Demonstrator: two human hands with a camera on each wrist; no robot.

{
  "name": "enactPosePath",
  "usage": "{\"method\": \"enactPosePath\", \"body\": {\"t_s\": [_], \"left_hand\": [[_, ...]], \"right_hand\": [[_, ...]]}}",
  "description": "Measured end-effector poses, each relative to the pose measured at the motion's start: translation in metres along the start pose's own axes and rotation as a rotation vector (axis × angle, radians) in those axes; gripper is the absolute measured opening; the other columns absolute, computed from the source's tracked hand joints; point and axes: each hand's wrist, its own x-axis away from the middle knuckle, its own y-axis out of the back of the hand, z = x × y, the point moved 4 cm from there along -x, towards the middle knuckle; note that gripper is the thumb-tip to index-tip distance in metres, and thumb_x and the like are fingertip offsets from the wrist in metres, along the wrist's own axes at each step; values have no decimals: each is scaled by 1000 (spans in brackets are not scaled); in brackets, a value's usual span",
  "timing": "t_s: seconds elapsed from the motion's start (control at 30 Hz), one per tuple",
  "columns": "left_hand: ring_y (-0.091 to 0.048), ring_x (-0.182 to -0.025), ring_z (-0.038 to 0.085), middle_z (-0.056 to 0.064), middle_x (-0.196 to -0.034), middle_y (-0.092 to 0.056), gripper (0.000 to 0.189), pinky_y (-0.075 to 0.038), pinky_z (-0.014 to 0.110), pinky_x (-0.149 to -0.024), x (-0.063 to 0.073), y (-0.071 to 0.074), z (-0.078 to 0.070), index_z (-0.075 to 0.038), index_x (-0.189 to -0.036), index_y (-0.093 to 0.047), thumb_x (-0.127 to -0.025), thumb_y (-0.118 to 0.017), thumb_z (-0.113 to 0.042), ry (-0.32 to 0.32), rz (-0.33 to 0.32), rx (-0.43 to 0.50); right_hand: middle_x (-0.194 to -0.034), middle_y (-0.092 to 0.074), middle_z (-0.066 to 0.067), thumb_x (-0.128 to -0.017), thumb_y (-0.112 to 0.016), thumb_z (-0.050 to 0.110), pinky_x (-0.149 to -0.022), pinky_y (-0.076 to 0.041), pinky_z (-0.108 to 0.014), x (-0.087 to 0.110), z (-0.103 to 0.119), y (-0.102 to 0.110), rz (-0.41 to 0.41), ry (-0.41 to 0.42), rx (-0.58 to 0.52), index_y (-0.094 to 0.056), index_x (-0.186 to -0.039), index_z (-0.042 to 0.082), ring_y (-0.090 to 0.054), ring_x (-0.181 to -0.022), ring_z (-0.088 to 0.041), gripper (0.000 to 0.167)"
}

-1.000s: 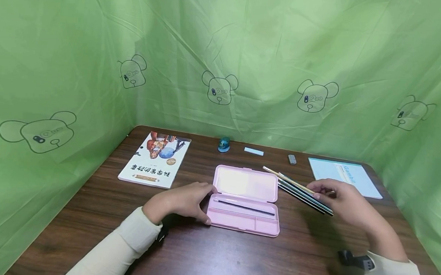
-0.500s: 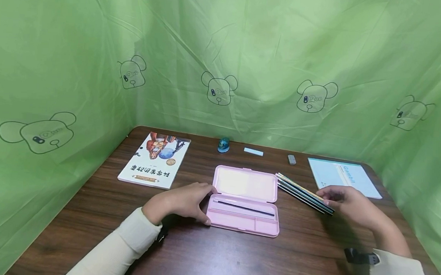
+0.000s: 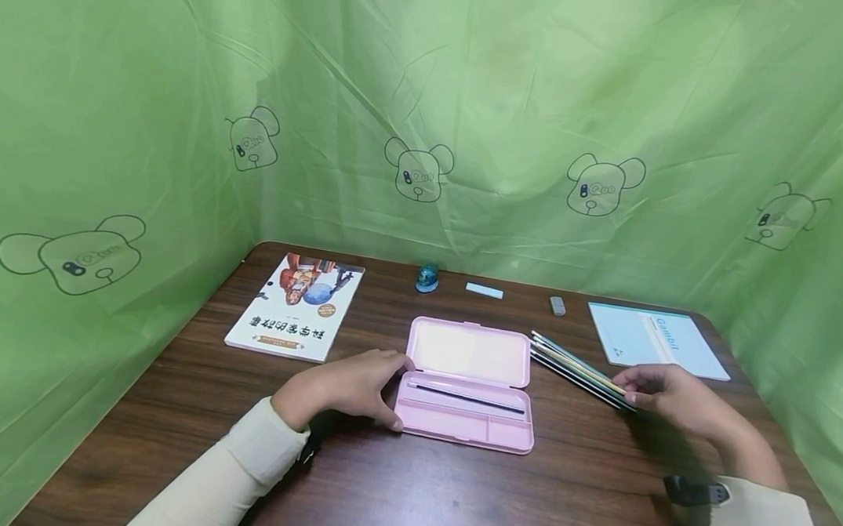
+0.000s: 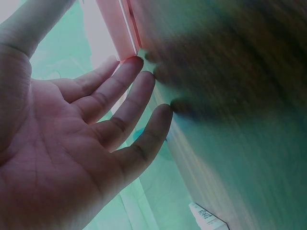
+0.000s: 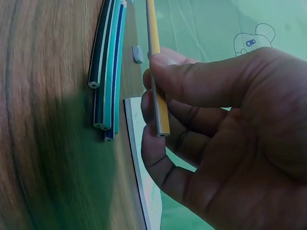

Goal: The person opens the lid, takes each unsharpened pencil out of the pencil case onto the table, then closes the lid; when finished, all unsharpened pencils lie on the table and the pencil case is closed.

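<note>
A pink pencil case (image 3: pixel 439 422) lies open on the table, lid folded back, with one dark pencil (image 3: pixel 468 398) in its long compartment. At its left end, my left hand (image 3: pixel 360 382) rests with thumb at the front corner and fingertips by the hinge; in the left wrist view the fingers are extended, close to the wood. Between thumb and fingers, my right hand (image 3: pixel 677 400) pinches a yellow pencil (image 5: pixel 163 117) near its unsharpened end. Several dark and teal pencils (image 5: pixel 108 81) lie in a bunch beneath and beside it, right of the case.
A white picture-covered book (image 3: pixel 295 312) lies at the left. Along the back stand a blue sharpener (image 3: pixel 427 279), a pale blue strip (image 3: pixel 485 290) and a grey eraser (image 3: pixel 558 305). A light blue notebook (image 3: pixel 696 346) sits at the back right; green curtains surround the table.
My right hand has moved right and nearer to me, and the yellow pencil in it has shifted the same way over the bunch. The left hand and case have stayed in place.
</note>
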Motion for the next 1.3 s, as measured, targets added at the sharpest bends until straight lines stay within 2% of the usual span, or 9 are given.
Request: {"method": "enactPosePath", "body": {"t_s": [0.17, 0.53, 0.83, 1.3], "left_hand": [[-61, -139, 28, 8, -143, -69, 79, -48, 52, -124, 1, 1, 0, -9, -146, -62, -83, -101, -36, -3, -5, 10], [-62, -137, 28, 8, -141, -69, 79, -49, 52, -123, 0, 0, 2, -8, -145, -62, -82, -102, -36, -18, -12, 11], [-62, -137, 28, 7, -141, -70, 79, -49, 52, -122, 0, 0, 2, -8, -145, -62, -82, -102, -36, -14, -9, 14], [-61, -140, 29, 9, -144, -68, 80, -48, 51, -124, 0, 0, 0, -7, -147, -61, -83, -100, -37, -8, -1, 1]], "right_hand": [[-97, -72, 0, -102, -72, -4, -76, -54, -20, -4, 2, -4, 40, 21, -9, -78, -118, -3, -61, -88, 2, 17], [-100, -74, -5, -102, -74, -2, -76, -54, -21, -10, 2, -9, 71, -43, 21, -77, -116, -4, -60, -88, 2, 14], [-97, -72, -10, -100, -71, -6, -71, -56, -23, -10, 3, -13, 105, -62, -80, -73, -118, -11, -61, -83, -2, 19], [-97, -73, -7, -101, -73, -4, -77, -54, -21, -8, 1, -13, 77, -66, -32, -76, -116, -6, -61, -86, 0, 16]]}}
